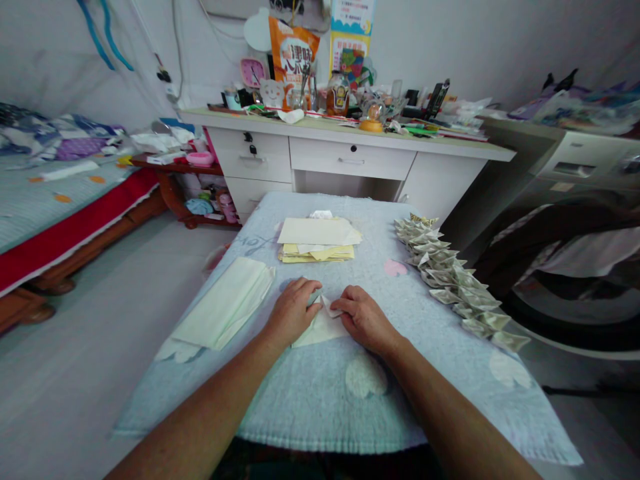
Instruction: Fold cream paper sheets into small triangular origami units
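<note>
A pale sheet of paper (320, 331) lies on the cloth-covered table between my hands, its far part folded to a peak. My left hand (295, 308) holds the sheet at its upper left, fingertips closed near the fold. On the other side, my right hand (364, 315) pinches a folded flap at the upper right. Part of the sheet is hidden under the right hand. Left of my hands rests a stack of pale paper (223, 303). Beyond them sits a pile of white and yellow sheets (317, 233).
Several folded paper pieces (455, 283) stand in rows along the table's right side. A white desk (350, 157) crowded with jars and a snack bag (293, 60) is behind the table. A bed (65, 193) stands left, a washing machine (565, 180) right.
</note>
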`<state>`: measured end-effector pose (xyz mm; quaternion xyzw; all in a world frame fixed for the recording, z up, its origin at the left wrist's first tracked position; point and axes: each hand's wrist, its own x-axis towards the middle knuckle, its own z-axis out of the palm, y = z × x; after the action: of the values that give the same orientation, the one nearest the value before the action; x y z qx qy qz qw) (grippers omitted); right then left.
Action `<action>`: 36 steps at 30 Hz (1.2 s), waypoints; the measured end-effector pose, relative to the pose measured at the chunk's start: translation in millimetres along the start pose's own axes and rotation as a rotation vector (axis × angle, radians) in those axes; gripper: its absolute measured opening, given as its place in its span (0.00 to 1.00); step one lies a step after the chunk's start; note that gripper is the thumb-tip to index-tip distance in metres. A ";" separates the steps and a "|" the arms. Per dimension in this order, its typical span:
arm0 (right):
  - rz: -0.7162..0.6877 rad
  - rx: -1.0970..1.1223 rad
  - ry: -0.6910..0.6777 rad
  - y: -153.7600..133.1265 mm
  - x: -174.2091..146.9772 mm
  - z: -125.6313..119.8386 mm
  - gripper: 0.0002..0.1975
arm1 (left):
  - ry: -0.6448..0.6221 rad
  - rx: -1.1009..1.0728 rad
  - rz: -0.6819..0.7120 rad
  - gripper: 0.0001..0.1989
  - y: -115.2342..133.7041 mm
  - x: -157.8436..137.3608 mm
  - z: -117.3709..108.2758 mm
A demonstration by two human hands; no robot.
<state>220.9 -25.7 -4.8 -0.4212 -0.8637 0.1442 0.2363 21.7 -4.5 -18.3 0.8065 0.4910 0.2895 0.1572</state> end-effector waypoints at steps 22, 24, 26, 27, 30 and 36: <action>-0.057 -0.095 -0.074 -4.0 0.5 -4.8 0.11 | -0.073 0.069 0.020 0.15 -0.5 0.5 -2.7; -0.057 -0.093 -0.076 -3.7 0.5 -4.9 0.12 | -0.073 0.066 0.043 0.15 -1.3 0.4 -1.8; -0.054 -0.088 -0.077 -3.5 0.3 -5.0 0.12 | -0.075 0.067 0.066 0.15 -2.1 0.5 -0.9; -0.054 -0.083 -0.077 -3.6 0.2 -5.2 0.13 | -0.074 0.070 0.072 0.14 -2.3 0.6 -0.5; -0.058 -0.061 -0.082 -5.0 -0.6 -6.9 0.14 | -0.068 0.084 0.065 0.15 -2.2 0.8 -0.1; -0.099 -0.031 -0.106 -10.5 -0.6 -12.8 0.16 | -0.068 0.082 0.050 0.15 -0.1 0.5 -0.5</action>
<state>221.0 -31.9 10.6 -0.3733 -0.8969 0.1412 0.1907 21.4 -3.9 -17.8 0.8336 0.4764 0.2457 0.1334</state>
